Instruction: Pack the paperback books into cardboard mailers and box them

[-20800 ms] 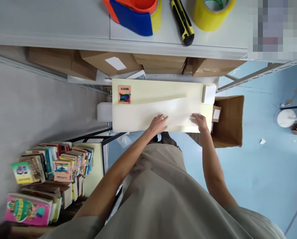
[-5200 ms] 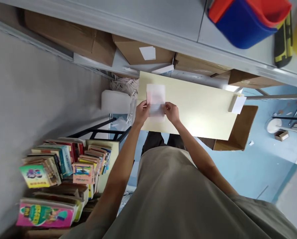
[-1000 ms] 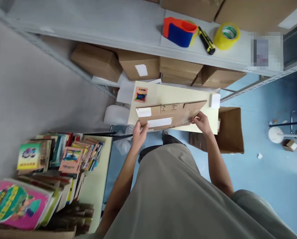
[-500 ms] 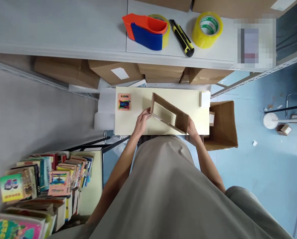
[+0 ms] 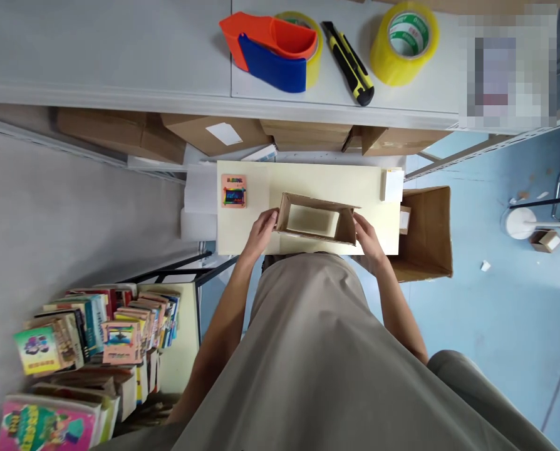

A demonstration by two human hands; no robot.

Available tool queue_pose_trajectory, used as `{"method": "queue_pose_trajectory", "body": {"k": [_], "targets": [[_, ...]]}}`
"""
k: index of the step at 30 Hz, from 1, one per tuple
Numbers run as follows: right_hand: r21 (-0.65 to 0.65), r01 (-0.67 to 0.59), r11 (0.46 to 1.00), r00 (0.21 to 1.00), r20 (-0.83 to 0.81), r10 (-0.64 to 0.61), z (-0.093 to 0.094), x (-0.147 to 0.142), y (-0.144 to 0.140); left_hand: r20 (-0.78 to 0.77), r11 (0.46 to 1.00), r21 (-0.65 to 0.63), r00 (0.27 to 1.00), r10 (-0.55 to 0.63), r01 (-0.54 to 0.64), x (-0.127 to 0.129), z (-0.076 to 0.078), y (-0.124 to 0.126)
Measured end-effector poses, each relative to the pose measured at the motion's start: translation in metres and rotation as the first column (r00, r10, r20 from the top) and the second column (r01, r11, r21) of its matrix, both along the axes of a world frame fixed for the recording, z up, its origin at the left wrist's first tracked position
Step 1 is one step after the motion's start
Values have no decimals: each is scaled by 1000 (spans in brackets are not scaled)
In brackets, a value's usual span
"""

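Observation:
Between my two hands is a small brown cardboard box (image 5: 320,202), opened out so that the pale tabletop shows through it. My left hand (image 5: 262,230) grips its left end, and my right hand (image 5: 367,235) grips its right end. The box is over the front part of a cream table (image 5: 247,235). On that table a small pink book (image 5: 233,191) lies at the left, apart from my left hand. A small white stack (image 5: 393,185) sits at the right edge, beyond my right hand.
Above the table, a grey shelf (image 5: 134,56) carries a red and blue tape dispenser (image 5: 273,53), a utility knife (image 5: 348,62) and a yellow tape roll (image 5: 404,44). Brown cartons (image 5: 308,134) fill the level below. A large open carton (image 5: 428,235) stands right; piled books (image 5: 92,332) lie lower left.
The small box has turned from a steep slant to nearly level, its left end coming down. My right hand has moved slightly up and to the right with it.

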State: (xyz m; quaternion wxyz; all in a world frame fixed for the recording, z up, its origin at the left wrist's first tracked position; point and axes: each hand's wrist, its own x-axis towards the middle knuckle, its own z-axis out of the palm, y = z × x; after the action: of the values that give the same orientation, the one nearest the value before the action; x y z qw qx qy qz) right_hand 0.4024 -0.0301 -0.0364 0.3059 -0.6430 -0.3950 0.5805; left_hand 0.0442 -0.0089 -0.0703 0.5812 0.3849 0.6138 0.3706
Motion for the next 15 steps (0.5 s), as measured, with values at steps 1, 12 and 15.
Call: {"method": "queue_pose_trajectory", "body": {"k": [1, 12, 15], "targets": [[-6, 17, 1000, 1000, -19, -17, -1, 2, -1, -2, 1000, 7, 1000, -12, 12, 0, 2, 1], [60, 143, 988, 989, -54, -140, -23, -5, -6, 3, 991, -8, 991, -131, 131, 24, -7, -2], [41, 146, 988, 989, -13, -146, -28, -7, -6, -37, 990, -20, 990, -139, 139, 26, -15, -6]]}}
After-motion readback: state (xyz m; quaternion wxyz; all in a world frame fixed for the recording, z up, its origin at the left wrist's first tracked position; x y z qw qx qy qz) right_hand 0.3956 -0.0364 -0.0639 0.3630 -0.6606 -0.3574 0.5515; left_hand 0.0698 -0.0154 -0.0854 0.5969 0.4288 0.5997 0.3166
